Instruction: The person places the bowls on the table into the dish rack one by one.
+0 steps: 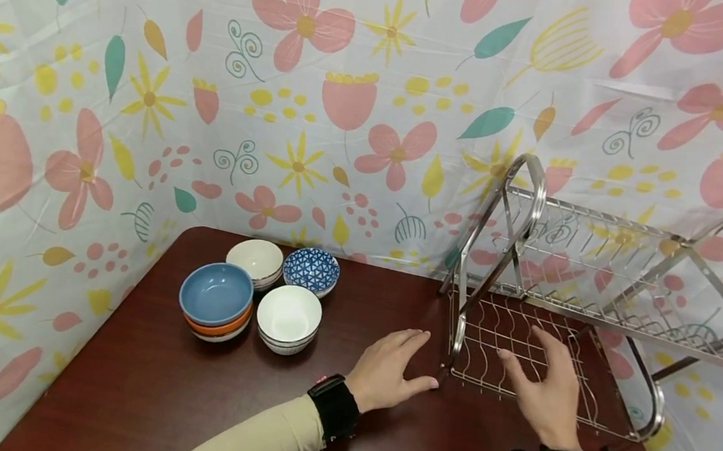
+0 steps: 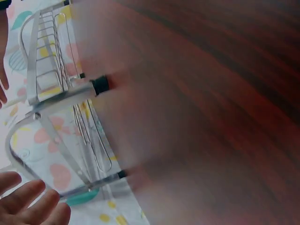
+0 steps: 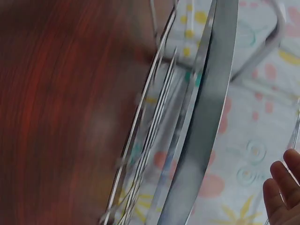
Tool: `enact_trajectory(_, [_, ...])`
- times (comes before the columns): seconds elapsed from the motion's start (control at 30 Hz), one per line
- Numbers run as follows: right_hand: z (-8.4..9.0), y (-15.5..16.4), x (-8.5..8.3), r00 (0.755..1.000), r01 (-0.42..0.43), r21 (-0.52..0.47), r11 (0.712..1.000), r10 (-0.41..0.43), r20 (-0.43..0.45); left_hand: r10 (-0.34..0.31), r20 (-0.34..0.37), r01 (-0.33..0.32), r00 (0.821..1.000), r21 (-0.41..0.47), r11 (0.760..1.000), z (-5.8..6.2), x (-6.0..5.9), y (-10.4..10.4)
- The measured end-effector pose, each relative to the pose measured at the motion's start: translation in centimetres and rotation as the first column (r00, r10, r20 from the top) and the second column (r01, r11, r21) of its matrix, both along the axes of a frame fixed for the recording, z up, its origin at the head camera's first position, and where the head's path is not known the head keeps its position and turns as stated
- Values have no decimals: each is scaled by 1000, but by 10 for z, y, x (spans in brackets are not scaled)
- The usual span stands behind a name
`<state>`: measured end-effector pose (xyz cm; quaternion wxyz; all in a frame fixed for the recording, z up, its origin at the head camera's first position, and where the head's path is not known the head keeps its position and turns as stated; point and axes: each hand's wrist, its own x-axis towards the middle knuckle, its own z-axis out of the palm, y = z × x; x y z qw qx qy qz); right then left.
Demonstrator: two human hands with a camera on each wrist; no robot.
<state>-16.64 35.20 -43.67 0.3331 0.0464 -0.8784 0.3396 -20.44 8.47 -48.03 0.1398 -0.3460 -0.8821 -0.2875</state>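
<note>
Flowered sheeting [image 1: 391, 54] hung behind and to the left of the dark red-brown table [image 1: 124, 384]. From my remote seat I had the metal rack [image 1: 626, 331] standing at the table's right, two tiers high, its lower wire shelf just above the wood. My left hand [image 1: 389, 373] was just beside the rack's near left foot, thumb wide of the fingers, holding nothing; whether the thumb brushed metal, I couldn't tell. My right hand [image 1: 548, 392] hung before the lower shelf, thumb and fingers also wide and holding nothing.

Well to the left sat the blue-topped stack [image 1: 216, 293], the near white bowls [image 1: 290, 313], the far white bowls [image 1: 256, 259] and the patterned bowl [image 1: 311, 270], close together. I judged that a hasty push on one end could skew the rack, and that fingers strayed between wires might snag. A careless leftward sweep might topple the blue-topped stack.
</note>
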Motion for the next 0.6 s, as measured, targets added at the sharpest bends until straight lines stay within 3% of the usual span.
enact_trajectory(0.23, [-3,31,6,986,160,-61,985,-162,-28,-22,6,22,1000,13,1000,-2,5,19])
enact_trajectory(0.43, [-8,58,7,948,287,-86,954,-296,-118,-8,-12,8,1000,7,1000,-3,6,28])
enact_trajectory(0.6, [-10,78,7,906,359,-118,926,-376,-193,6,49,-6,999,-2,1000,-1,7,32])
